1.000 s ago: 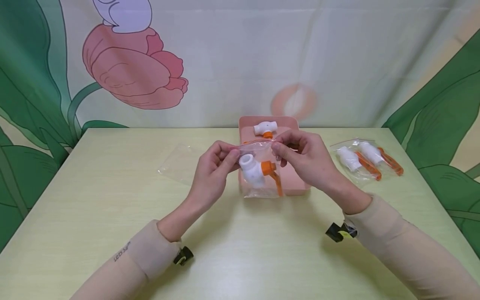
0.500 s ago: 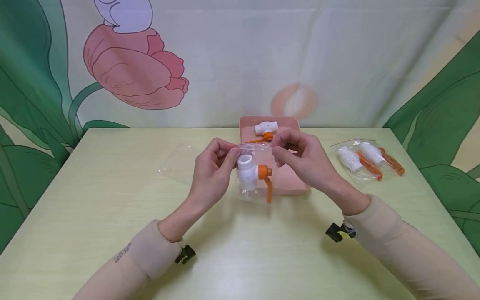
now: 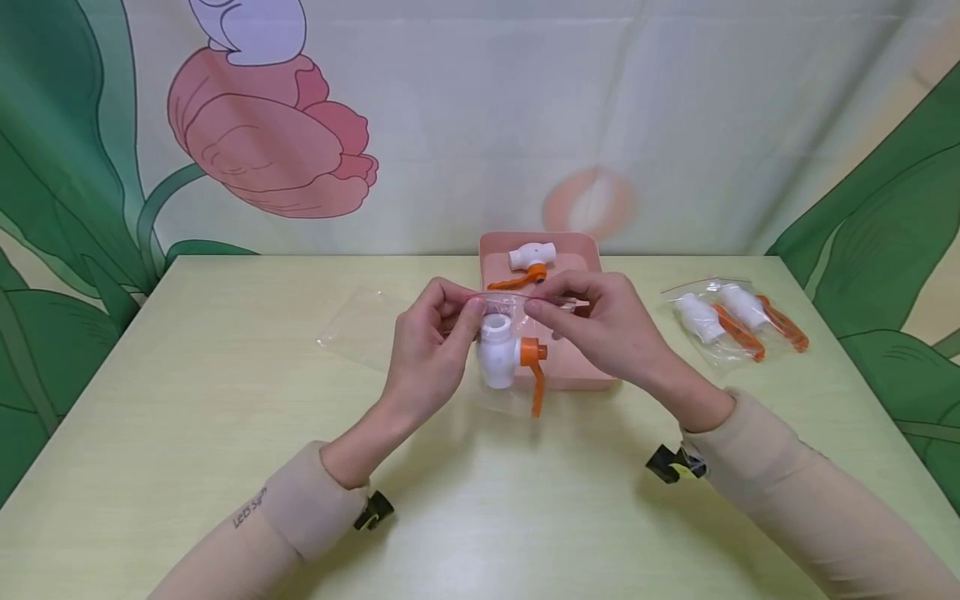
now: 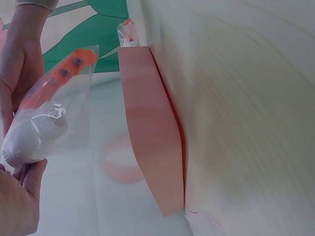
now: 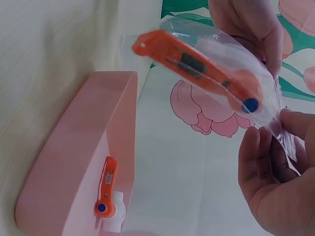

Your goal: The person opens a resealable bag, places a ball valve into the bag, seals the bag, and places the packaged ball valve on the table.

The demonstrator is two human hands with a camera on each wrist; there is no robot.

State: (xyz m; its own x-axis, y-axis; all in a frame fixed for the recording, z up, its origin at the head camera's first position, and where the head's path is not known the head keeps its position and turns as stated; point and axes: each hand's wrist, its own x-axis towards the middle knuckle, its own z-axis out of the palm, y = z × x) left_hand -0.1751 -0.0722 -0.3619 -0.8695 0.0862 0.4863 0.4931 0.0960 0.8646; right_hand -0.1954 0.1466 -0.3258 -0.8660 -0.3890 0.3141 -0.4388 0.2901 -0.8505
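A clear zip bag [image 5: 216,37] hangs in the air between my hands. Inside it is a white ball valve [image 3: 497,358] with an orange lever handle [image 5: 197,66]. My left hand [image 3: 427,346] pinches the bag's top left corner between thumb and fingers. Further along the same reddish zip edge, my right hand [image 3: 607,325] pinches the top right part, as the right wrist view also shows. The valve sits low in the bag, with its lever pointing down in the head view. Fingertips behind the plastic are partly hidden.
Behind the bag stands a pink tray [image 3: 581,367] holding an unbagged white valve [image 3: 532,256] with an orange lever. To the right lie two bagged valves [image 3: 738,321]. A flat clear bag [image 3: 356,329] rests on the table at the left. A patterned curtain [image 3: 450,125] borders the table's back.
My right hand has slid left along the bag's top edge, closer to my left hand. The bagged valve has swung to hang more upright and a little lower.
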